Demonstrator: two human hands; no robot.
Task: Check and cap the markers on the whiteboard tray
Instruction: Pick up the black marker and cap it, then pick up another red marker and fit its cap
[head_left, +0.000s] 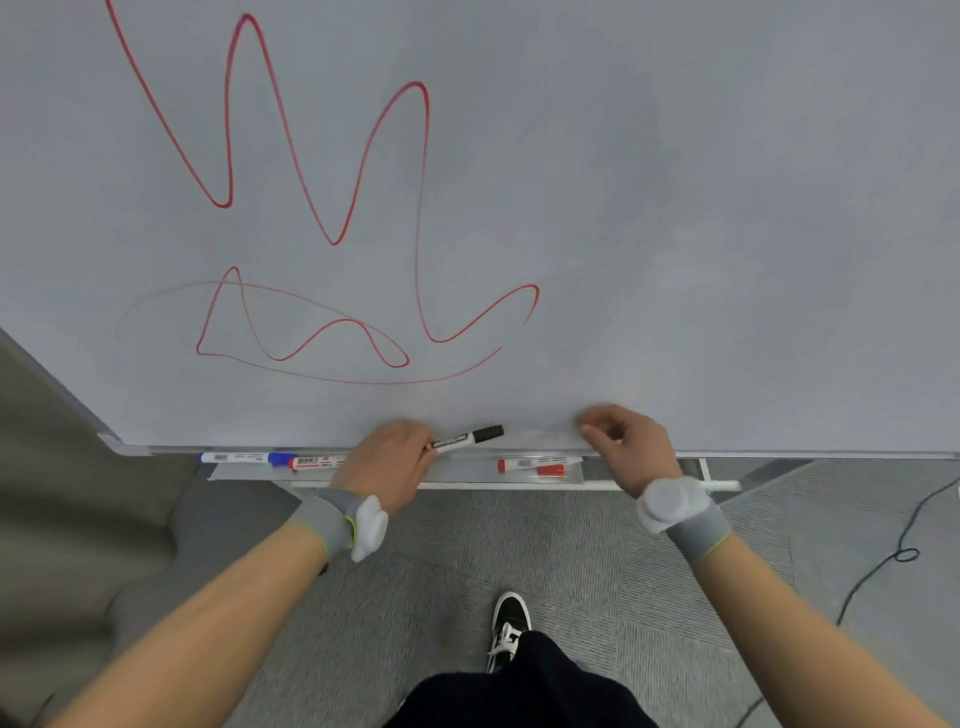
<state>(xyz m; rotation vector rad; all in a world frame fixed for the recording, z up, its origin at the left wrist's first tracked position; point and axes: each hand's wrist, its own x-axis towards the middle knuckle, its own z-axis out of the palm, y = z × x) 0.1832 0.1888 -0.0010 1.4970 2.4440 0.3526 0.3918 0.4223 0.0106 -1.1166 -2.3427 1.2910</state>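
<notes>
My left hand (392, 460) grips a black-capped marker (465, 439) by its white barrel, the cap pointing right and up, just above the whiteboard tray (457, 475). My right hand (626, 447) hovers to the right of it, fingers curled and blurred, with nothing visible in them. In the tray lie a blue marker (241, 458) at the left, a red marker (314, 462) beside it partly behind my left hand, and another red marker (537, 462) at the right with a loose red cap (550, 471) next to it.
The whiteboard (675, 208) fills the upper view and carries red scribbles (332, 208). Below is grey carpet (519, 545), my black shoe (506, 629) and a black cable (883, 561) on the floor at the right.
</notes>
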